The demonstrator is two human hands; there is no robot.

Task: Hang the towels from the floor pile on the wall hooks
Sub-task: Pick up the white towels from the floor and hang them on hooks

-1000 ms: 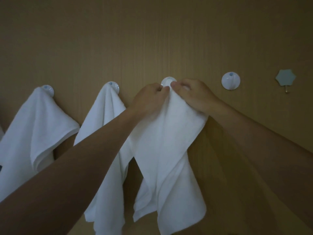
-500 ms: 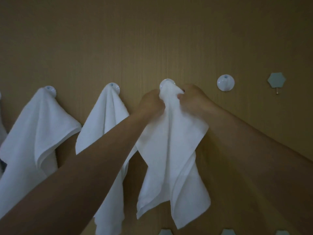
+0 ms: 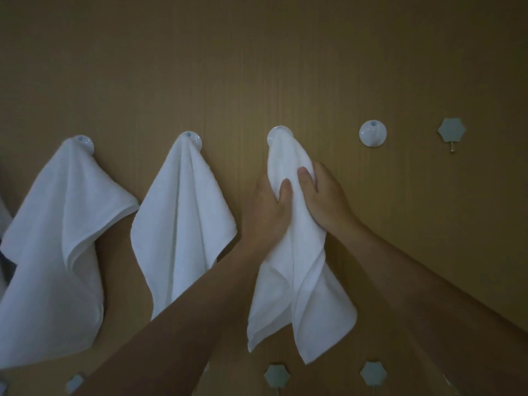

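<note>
Head view: my left hand point(image 3: 271, 207) and right hand point(image 3: 325, 198) both grip the third towel point(image 3: 300, 267), side by side, just below its round hook point(image 3: 275, 135). My thumbs lie across the front and my fingers are hidden behind the bunched cloth. The towel hangs from that hook, its lower end loose. The far-left towel point(image 3: 57, 238) and middle towel point(image 3: 183, 218) hang on their own hooks. A fourth hook point(image 3: 373, 133) and a hexagon hook point(image 3: 451, 130) are on the right of the wooden wall point(image 3: 257, 67).
</note>
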